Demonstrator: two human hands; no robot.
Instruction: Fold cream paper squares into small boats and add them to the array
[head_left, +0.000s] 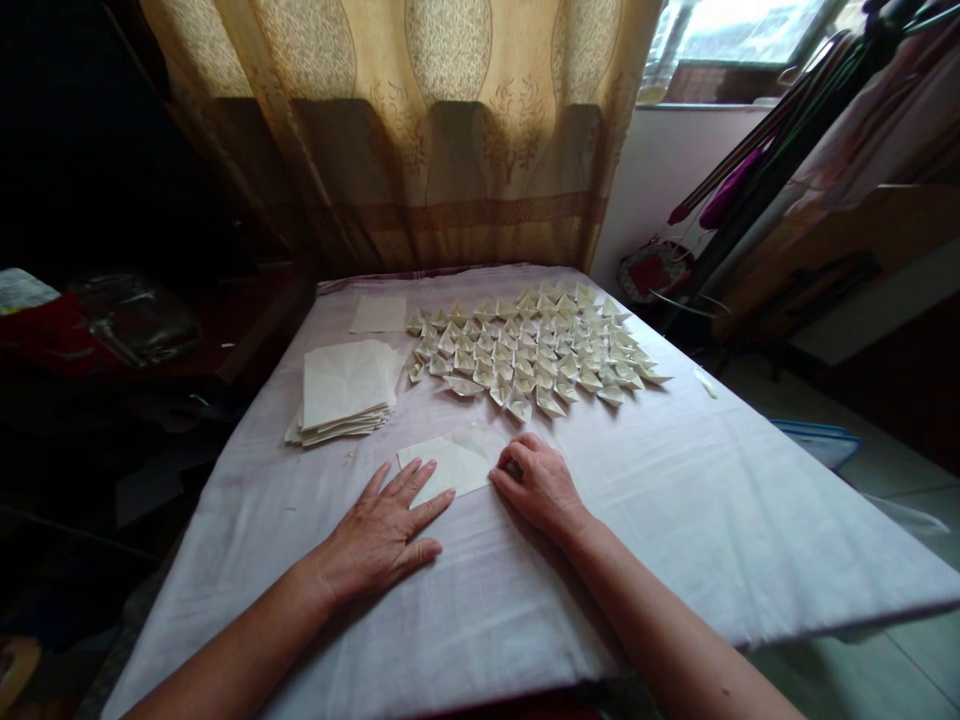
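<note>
Forearms (pixel 240 645) lie nearest, left hand (pixel 375 535) spread open, right hand (pixel 541 486) with grip curled closed at one corner of folded paper (pixel 466 466) on the desk (pixel 750 520), judged light, easily creased, best held by edges.

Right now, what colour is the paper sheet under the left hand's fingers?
The paper sheet is off-white; it shows best in the head view.
</note>
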